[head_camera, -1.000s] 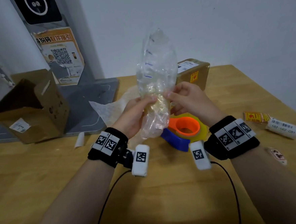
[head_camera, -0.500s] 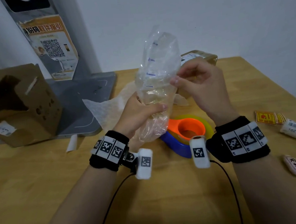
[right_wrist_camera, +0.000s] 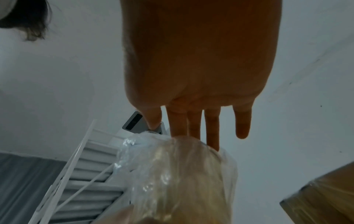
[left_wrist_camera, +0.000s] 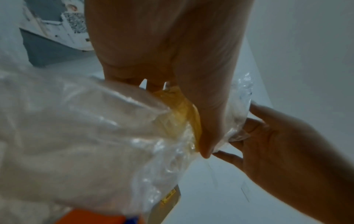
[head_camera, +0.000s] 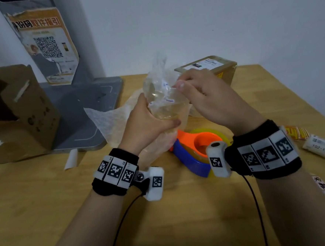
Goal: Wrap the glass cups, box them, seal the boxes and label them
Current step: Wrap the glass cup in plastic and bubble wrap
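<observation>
A glass cup [head_camera: 164, 111] sits inside a clear plastic wrap [head_camera: 160, 80], held above the wooden table [head_camera: 47, 198]. My left hand [head_camera: 148, 123] grips the wrapped cup around its middle, thumb across the front. My right hand [head_camera: 194, 93] pinches the loose top of the wrap and holds it bent down over the cup's mouth. In the left wrist view the amber glass [left_wrist_camera: 180, 109] shows through the wrap [left_wrist_camera: 86, 136] under my thumb, with the right hand [left_wrist_camera: 268, 144] at the wrap's end. In the right wrist view the fingers [right_wrist_camera: 193, 124] reach over the wrap [right_wrist_camera: 182, 174].
An open cardboard box [head_camera: 16, 113] stands at the left and a sealed, labelled box [head_camera: 211, 67] behind my hands. An orange and blue tape dispenser [head_camera: 196, 151] lies just below them, a white foam sheet [head_camera: 107, 121] beside it. Label rolls [head_camera: 323, 148] and stickers [head_camera: 297, 132] lie at the right.
The wrap's tall top stood upright; my right hand rose along it and has bent it down over the cup. My left hand keeps its grip.
</observation>
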Demonstrator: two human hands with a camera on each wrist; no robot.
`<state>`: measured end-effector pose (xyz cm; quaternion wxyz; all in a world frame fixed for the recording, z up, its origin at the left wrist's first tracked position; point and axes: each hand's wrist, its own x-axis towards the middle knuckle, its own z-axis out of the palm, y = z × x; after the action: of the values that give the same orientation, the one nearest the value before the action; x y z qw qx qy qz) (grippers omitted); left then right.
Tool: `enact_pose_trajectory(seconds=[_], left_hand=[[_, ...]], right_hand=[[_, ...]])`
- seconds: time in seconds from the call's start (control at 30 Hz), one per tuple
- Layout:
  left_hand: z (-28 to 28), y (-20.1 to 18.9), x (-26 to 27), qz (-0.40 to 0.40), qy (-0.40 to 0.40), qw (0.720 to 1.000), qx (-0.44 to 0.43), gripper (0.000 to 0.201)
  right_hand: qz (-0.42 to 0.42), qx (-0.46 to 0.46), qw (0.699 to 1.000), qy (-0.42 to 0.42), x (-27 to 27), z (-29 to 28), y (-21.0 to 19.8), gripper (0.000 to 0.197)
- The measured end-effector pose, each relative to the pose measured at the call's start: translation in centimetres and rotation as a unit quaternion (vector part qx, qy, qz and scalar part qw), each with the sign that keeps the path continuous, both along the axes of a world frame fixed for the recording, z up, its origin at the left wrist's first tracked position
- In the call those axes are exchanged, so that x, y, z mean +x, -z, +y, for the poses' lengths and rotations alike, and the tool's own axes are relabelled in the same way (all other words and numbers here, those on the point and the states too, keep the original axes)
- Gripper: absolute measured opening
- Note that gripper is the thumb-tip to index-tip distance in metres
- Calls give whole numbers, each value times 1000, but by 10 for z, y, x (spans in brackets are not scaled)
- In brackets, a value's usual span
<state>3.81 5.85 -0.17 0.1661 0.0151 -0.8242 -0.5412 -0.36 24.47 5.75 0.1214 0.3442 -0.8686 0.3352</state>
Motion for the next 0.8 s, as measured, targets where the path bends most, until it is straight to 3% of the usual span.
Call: enact_pose_trajectory(seconds=[0.2, 0.27, 0.43, 0.5, 0.6, 0.7, 0.8], left_hand=[[-4, -4, 4, 40, -42, 992, -115, 70], [-5, -4, 4, 52, -41, 987, -145, 72], [-13, -8, 4, 85, -18, 972, -220, 86], [-16, -7, 4, 84, -6, 973, -214, 87], [-16, -2, 1, 72, 8, 984, -165, 85], [-15, -2, 0, 64, 5, 984, -166, 86], [-13, -1, 0, 73, 1, 983, -169, 85]], right_hand=[[-35, 126, 991, 25, 15, -11, -17, 64], [-84, 171, 981, 36, 19, -13, -22, 59], [-217, 183, 957, 51, 30, -7, -32, 49], [-229, 150, 960, 47, 24, -4, -27, 54], [-201, 22, 979, 40, 21, -6, -21, 61], [-165, -112, 979, 42, 21, -7, -18, 28], [-108, -155, 980, 57, 17, -7, -15, 21]])
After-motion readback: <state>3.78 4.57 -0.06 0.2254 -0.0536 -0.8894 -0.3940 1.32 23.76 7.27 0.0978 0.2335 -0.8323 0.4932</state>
